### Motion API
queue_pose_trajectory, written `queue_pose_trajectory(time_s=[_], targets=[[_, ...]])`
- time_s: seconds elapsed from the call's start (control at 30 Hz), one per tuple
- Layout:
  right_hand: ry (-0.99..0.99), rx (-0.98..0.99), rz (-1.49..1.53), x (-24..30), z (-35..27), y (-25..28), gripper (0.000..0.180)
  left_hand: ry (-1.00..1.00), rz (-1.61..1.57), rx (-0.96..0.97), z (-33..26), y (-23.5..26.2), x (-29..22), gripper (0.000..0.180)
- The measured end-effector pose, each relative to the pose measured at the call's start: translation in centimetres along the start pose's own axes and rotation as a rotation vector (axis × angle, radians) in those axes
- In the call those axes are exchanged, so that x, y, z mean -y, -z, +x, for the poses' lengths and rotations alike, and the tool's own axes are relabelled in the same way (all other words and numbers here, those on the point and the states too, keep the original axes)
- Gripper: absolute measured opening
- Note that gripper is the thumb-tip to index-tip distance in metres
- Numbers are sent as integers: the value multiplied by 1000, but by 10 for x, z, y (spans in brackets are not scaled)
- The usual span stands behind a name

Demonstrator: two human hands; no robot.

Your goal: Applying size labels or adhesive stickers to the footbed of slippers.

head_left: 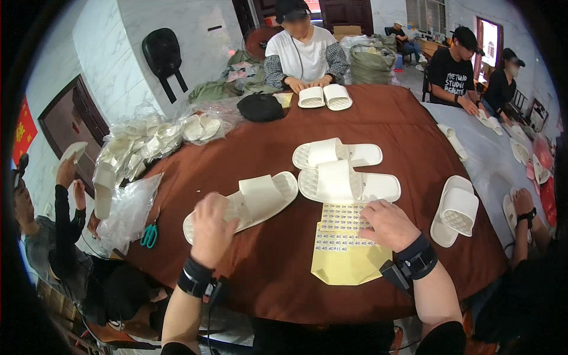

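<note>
My left hand [210,229] is closed over the heel end of a cream-white slide slipper [260,198] that lies at a slant on the brown cloth. Its fingertips are partly hidden. My right hand [390,225] is bent with fingertips and thumb at the right edge of a sheet of small number stickers [340,217]. Whether a sticker is between those fingers is too small to tell. Beneath lies a yellow backing sheet [346,266]. Just beyond the stickers are two more slippers, a nearer slipper [378,188] and a farther slipper [365,155], side by side.
A stacked pair of slippers [455,210] lies at right. Teal-handled scissors [149,235] and bagged slippers [142,139] are at left. Across the brown-covered table [248,145], a person [305,53] handles a pair of slippers [325,97] near a black cap [260,107]. Other people work on both sides.
</note>
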State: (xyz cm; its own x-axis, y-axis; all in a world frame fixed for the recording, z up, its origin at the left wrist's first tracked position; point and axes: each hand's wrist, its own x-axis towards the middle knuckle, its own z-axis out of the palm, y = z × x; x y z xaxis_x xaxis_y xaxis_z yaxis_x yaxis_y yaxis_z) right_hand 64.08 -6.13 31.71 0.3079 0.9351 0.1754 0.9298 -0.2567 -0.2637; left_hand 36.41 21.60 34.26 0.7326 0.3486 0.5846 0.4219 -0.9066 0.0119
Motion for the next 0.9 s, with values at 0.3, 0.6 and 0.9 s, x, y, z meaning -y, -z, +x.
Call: queue_pose_trajectory(time_s=[0.3, 0.6, 0.9], targets=[[0, -1, 19, -2, 0, 1, 36, 374, -136, 45, -5, -36, 70, 60], [-12, -74, 363, 13, 4, 25, 32, 486, -231, -79, -18, -5, 72, 48], [131, 51, 664, 74, 44, 38, 27, 494, -268, -155, -46, 14, 96, 42]])
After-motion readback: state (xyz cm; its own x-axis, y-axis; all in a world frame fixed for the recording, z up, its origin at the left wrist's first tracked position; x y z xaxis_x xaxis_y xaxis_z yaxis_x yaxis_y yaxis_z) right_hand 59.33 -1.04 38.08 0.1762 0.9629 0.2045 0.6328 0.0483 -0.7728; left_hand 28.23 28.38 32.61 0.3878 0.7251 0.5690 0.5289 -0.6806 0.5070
